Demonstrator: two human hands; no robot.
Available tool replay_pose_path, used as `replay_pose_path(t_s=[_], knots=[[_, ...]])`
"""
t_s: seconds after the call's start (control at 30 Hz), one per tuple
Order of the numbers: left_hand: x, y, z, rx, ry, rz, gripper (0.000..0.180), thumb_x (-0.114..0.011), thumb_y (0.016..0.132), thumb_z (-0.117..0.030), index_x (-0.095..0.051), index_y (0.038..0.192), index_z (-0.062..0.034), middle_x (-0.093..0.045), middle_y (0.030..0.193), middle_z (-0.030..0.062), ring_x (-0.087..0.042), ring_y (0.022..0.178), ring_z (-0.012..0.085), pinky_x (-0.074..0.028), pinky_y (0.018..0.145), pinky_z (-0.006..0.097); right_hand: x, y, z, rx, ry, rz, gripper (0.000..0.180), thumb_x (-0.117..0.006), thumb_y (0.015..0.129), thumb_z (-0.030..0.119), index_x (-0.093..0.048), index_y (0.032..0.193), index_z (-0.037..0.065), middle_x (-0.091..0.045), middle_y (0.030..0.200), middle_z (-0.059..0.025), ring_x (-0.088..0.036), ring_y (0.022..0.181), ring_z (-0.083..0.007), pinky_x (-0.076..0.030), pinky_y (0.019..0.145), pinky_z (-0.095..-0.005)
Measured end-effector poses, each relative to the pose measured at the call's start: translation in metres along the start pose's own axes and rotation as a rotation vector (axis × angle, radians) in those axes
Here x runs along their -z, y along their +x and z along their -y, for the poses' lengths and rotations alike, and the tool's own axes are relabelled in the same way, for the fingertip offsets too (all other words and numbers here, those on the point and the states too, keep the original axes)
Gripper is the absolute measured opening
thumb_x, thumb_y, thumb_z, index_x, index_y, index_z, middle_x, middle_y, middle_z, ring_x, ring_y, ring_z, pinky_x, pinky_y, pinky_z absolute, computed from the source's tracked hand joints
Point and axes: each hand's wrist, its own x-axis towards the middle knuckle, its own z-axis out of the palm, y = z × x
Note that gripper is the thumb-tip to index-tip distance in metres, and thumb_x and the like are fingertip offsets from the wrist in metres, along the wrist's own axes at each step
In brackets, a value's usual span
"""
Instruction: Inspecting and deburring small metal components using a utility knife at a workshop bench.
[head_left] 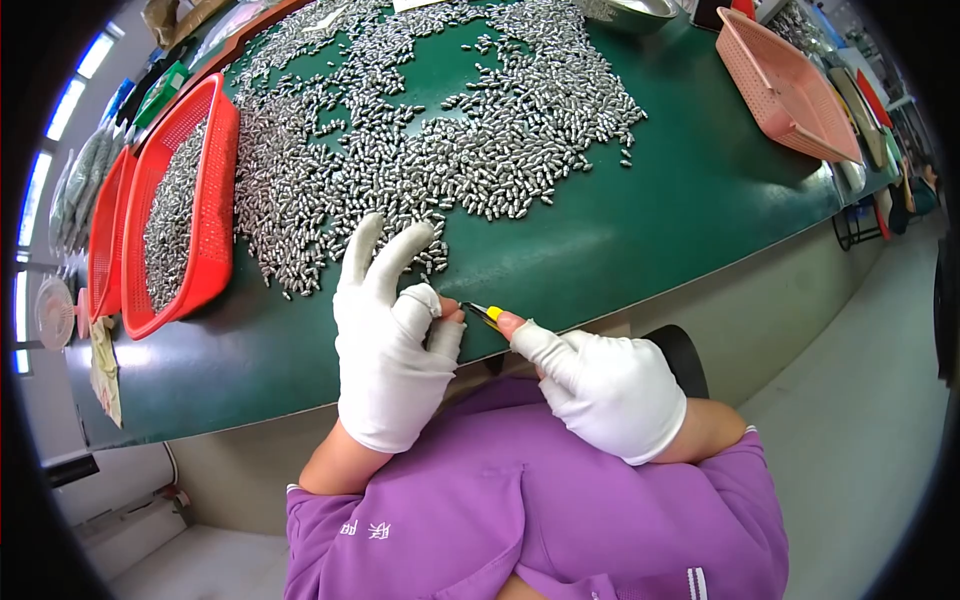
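My left hand, in a white glove with open fingertips, pinches something tiny between thumb and forefinger at the table's near edge; its other fingers spread upward over the pile. My right hand, also gloved, grips a small tool with a yellow and black handle whose tip points at the left fingertips. A wide heap of several small silver metal pieces covers the green table just beyond both hands.
A red mesh basket filled with the same metal pieces stands at the left, another red basket behind it. A pink basket sits at the far right. A metal bowl is at the back.
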Motion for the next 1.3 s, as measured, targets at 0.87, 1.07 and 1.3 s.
replay_pose_path(t_s=[0.87, 1.07, 1.3], knots=[[0.001, 0.003, 0.004, -0.021, -0.042, 0.003, 0.023, -0.074, 0.06, 0.002, -0.053, 0.068, -0.0024, -0.059, 0.117, 0.0144, -0.046, 0.119, 0.0506, -0.044, 0.087, 0.053, 0.01, 0.01, -0.007, -0.018, 0.111, 0.195, 0.058, -0.06, 0.079, 0.009, -0.054, 0.136, 0.018, -0.05, 0.06, -0.0022, -0.053, 0.047, -0.0175, -0.047, 0.042, -0.0315], [0.001, 0.001, 0.004, 0.031, -0.043, 0.018, 0.024, -0.075, 0.06, 0.002, -0.053, 0.068, -0.0037, -0.059, 0.116, 0.013, -0.046, 0.119, 0.0501, -0.045, 0.087, 0.052, 0.007, 0.007, -0.006, -0.039, 0.108, 0.197, 0.058, -0.061, 0.079, 0.01, -0.053, 0.136, 0.019, -0.048, 0.059, -0.0023, -0.052, 0.045, -0.0176, -0.046, 0.04, -0.0318], [0.0, 0.002, 0.005, 0.021, -0.051, 0.019, 0.025, -0.075, 0.059, 0.002, -0.052, 0.068, -0.0043, -0.059, 0.115, 0.0123, -0.046, 0.119, 0.0497, -0.046, 0.085, 0.051, 0.011, 0.013, -0.008, -0.001, 0.09, 0.199, 0.056, -0.059, 0.081, 0.012, -0.053, 0.136, 0.019, -0.046, 0.058, -0.0017, -0.051, 0.043, -0.0169, -0.045, 0.039, -0.0308]])
